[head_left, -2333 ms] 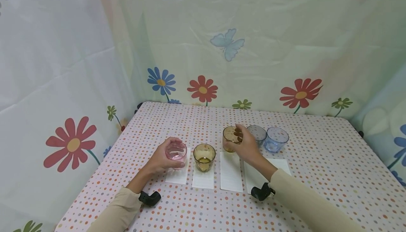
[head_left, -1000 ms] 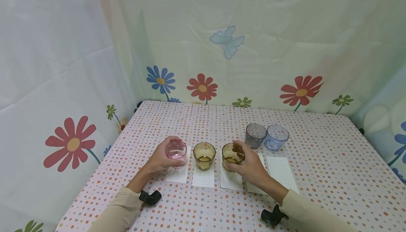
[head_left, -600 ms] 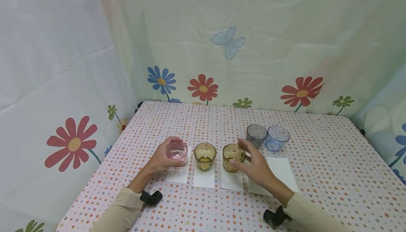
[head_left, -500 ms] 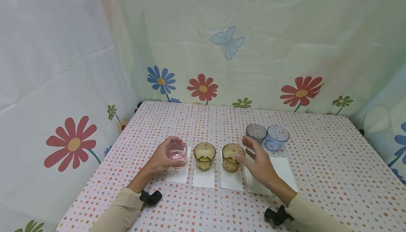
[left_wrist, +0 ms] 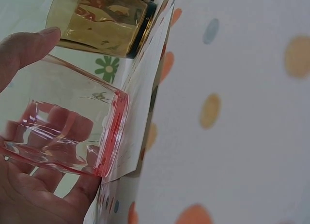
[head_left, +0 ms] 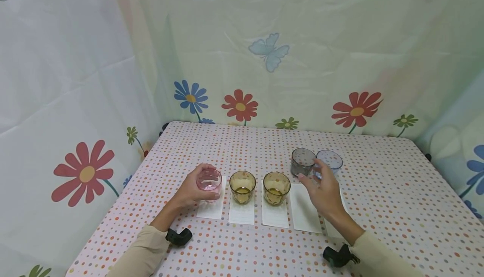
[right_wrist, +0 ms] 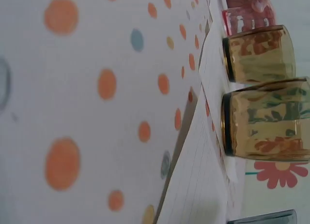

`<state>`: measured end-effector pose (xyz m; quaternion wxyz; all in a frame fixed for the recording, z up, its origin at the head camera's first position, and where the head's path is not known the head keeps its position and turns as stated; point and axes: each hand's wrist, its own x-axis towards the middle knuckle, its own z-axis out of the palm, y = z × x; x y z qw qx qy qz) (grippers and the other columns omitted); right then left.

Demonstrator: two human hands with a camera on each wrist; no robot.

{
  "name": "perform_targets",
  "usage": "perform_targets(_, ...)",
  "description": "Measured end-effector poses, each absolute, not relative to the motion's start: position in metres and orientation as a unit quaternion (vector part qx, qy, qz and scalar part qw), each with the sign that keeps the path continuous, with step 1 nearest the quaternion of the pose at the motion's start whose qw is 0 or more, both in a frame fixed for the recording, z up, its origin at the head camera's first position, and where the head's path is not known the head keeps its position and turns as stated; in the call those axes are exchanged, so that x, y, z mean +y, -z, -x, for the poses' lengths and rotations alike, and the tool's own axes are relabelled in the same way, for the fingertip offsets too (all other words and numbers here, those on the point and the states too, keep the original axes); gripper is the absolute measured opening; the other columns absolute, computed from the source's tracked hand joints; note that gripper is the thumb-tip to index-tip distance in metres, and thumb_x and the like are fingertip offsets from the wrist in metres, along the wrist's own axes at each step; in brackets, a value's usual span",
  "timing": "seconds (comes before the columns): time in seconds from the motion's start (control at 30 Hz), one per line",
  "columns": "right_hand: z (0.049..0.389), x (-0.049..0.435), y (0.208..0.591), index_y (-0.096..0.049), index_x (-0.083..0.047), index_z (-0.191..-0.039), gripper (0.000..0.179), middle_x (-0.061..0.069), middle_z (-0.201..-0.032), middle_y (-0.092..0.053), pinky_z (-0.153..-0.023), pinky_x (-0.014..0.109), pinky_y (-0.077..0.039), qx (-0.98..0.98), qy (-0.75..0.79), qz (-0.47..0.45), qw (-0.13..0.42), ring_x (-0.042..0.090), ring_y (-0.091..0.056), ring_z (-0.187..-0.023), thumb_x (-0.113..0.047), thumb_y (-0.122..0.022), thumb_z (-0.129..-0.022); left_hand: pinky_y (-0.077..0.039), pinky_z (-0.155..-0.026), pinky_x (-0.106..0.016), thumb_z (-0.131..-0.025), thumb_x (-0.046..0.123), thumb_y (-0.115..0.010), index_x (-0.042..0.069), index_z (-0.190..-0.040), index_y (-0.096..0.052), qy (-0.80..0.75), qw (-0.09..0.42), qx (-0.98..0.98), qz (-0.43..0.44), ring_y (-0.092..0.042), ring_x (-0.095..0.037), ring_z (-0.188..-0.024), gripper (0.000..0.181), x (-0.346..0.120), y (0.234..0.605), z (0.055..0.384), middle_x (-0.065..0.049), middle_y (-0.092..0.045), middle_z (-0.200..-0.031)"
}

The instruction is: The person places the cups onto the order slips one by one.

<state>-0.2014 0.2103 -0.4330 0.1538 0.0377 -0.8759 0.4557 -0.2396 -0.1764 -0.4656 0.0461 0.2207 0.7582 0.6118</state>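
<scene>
In the head view my left hand (head_left: 190, 188) holds a pink-tinted glass (head_left: 209, 188) upright over the leftmost paper slip (head_left: 209, 212). The left wrist view has that hand's fingers wrapped behind the pink base (left_wrist: 114, 132). My right hand (head_left: 326, 193) is beside a grey glass (head_left: 301, 163), fingers spread, fingertips at its right side and thumb by its lower front. It partly covers a blue glass (head_left: 332, 158). Two amber glasses, the left amber glass (head_left: 242, 180) and the right amber glass (head_left: 276, 182), stand on the second and third slips.
Two more lined slips, the fourth slip (head_left: 305, 216) and the partly covered fifth slip (head_left: 332, 230), lie to the right. The dotted tablecloth (head_left: 242, 254) covers the table. A flowered curtain (head_left: 302, 79) hangs along the back and sides.
My right hand has brought the second amber glass forward onto the third slip, released it, and moved right and back to the grey glass. My left hand keeps holding the pink glass in place.
</scene>
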Motion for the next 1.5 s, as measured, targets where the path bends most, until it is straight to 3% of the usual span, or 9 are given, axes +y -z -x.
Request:
perform_targets(0.43,0.228,0.204,0.424,-0.015,0.006,-0.159,0.085,0.034,-0.158,-0.027,-0.111,0.067,-0.034,-0.901,-0.413,-0.014,0.127,0.052,-0.032,-0.143,-0.034,-0.062,-0.1,-0.053,-0.102,-0.051,-0.073,0.0,-0.088,-0.004,-0.14,-0.044,-0.611,0.043,0.757,-0.227,-0.058,-0.04,-0.123,0.081,-0.177,0.466,0.24,-0.02,-0.059,-0.131)
perform_targets(0.93,0.268,0.201,0.428,-0.009,0.008,-0.158,0.092,0.036,-0.159,-0.021,-0.117,0.067,-0.026,-0.913,-0.4,0.019,0.084,0.053,-0.024,-0.146,-0.035,-0.064,-0.098,-0.051,-0.104,-0.051,-0.072,-0.003,-0.087,-0.007,-0.139,-0.043,-0.623,0.046,0.747,-0.228,-0.057,-0.041,-0.124,0.081,-0.176,0.466,0.241,-0.022,-0.059,-0.131)
perform_targets(1.2,0.277,0.202,0.431,-0.011,0.008,-0.158,0.091,0.036,-0.158,-0.022,-0.115,0.066,-0.029,-0.916,-0.392,0.031,0.082,0.053,-0.027,-0.144,-0.035,-0.064,-0.097,-0.055,-0.099,-0.048,-0.071,-0.004,-0.088,-0.006,-0.138,-0.044,-0.625,0.045,0.745,-0.227,-0.059,-0.04,-0.122,0.081,-0.175,0.465,0.241,-0.022,-0.06,-0.13)
perform_targets(1.5,0.279,0.201,0.434,-0.017,0.01,-0.156,0.09,0.036,-0.154,-0.028,-0.111,0.065,-0.036,-0.922,-0.376,0.026,0.089,0.053,-0.036,-0.138,-0.035,-0.066,-0.096,-0.052,-0.103,-0.05,-0.072,-0.001,-0.088,-0.005,-0.14,-0.044,-0.616,0.041,0.754,-0.223,-0.058,-0.041,-0.122,0.081,-0.175,0.465,0.239,-0.022,-0.059,-0.13)
